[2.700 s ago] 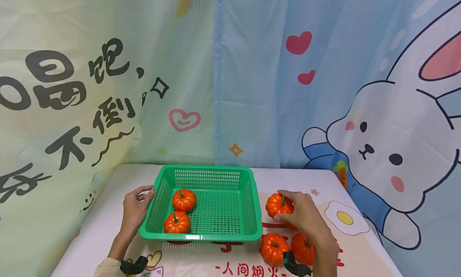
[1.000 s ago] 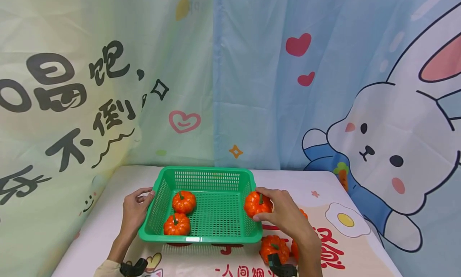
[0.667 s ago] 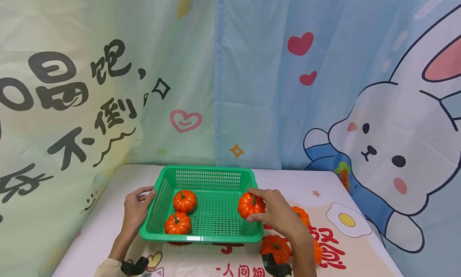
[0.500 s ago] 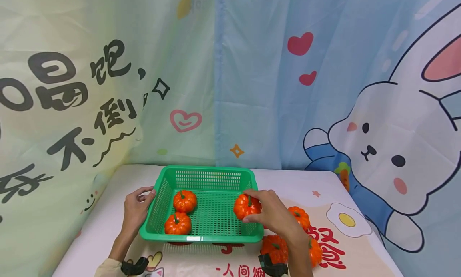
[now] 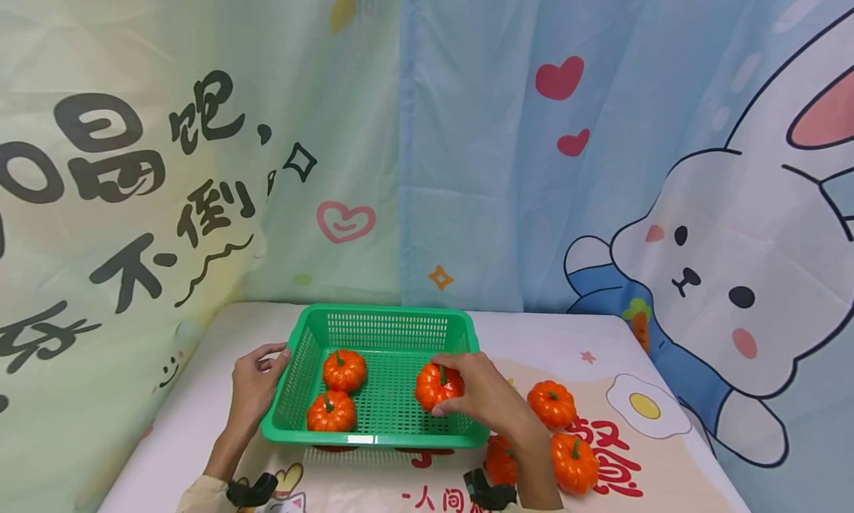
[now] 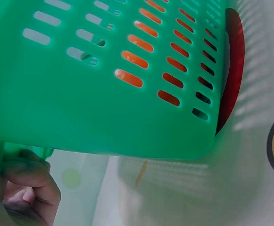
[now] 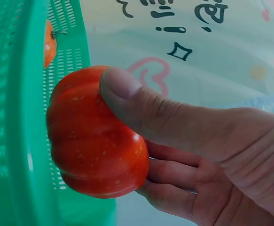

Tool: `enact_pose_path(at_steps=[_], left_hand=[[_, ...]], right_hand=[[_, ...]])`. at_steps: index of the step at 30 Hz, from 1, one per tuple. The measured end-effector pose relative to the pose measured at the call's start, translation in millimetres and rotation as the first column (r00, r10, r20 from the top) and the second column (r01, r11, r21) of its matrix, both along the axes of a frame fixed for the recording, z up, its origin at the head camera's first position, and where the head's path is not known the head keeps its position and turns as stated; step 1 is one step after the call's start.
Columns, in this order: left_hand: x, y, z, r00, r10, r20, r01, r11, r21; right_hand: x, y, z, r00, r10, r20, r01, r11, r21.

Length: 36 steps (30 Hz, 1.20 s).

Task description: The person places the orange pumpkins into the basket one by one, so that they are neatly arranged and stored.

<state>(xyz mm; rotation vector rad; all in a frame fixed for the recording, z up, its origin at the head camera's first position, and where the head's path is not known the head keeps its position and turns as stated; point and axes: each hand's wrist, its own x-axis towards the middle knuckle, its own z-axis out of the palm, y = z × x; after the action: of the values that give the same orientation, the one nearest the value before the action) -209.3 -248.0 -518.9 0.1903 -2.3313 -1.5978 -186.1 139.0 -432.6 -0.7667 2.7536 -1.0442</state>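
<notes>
A green plastic basket (image 5: 373, 440) with slotted walls stands on the table. Two small orange pumpkins, one farther back (image 5: 344, 371) and one nearer (image 5: 331, 411), sit in its left part. My left hand (image 5: 255, 383) grips the basket's left rim; the left wrist view shows curled fingers (image 6: 35, 181) at that rim. Between thumb and fingers my right hand (image 5: 490, 394) holds another orange pumpkin (image 5: 435, 387) over the basket's right part. In the right wrist view this pumpkin (image 7: 94, 136) looks ribbed and glossy, with the thumb on its near side. The pumpkin's underside is hidden in the head view.
Right of the basket, three more pumpkins lie on the printed tablecloth: one at the back (image 5: 551, 403), one in front (image 5: 574, 462), and one (image 5: 499, 459) partly behind my right wrist. A printed curtain (image 5: 460, 202) hangs behind the table (image 5: 534, 328).
My right hand has lifted a pumpkin from the table on the right and carried it left, over the basket's right rim. The left hand and the basket stay in place.
</notes>
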Motion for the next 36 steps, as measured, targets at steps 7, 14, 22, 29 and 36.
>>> enact_pose_path(at_steps=[7, 14, 22, 29, 36], left_hand=[[1.0, -0.2, -0.4, 1.0, 0.009, 0.01, -0.009, 1.0, 0.003], [0.5, -1.1, -1.1, 1.0, 0.004, 0.005, -0.004, 1.0, 0.013], [-0.8, -1.7, -3.2, 1.0, 0.003, -0.001, -0.003, 1.0, 0.016], [-0.2, -1.4, -2.0, 1.0, -0.001, -0.002, 0.001, 1.0, 0.016], [-1.9, -1.8, -3.6, 1.0, 0.004, 0.004, -0.004, 1.0, 0.017]], right_hand=[[-3.0, -14, -9.4, 0.998, 0.061, -0.027, -0.061, 0.998, 0.017], [-2.2, -26, -14.5, 0.995, 0.09, -0.032, -0.089, 0.996, 0.021], [-3.3, -34, -19.9, 0.993, 0.114, -0.02, -0.113, 0.993, 0.042], [-3.4, -38, -22.1, 0.995, 0.104, -0.01, -0.103, 0.993, 0.059], [-2.3, -43, -22.6, 0.994, 0.107, -0.013, -0.106, 0.992, 0.068]])
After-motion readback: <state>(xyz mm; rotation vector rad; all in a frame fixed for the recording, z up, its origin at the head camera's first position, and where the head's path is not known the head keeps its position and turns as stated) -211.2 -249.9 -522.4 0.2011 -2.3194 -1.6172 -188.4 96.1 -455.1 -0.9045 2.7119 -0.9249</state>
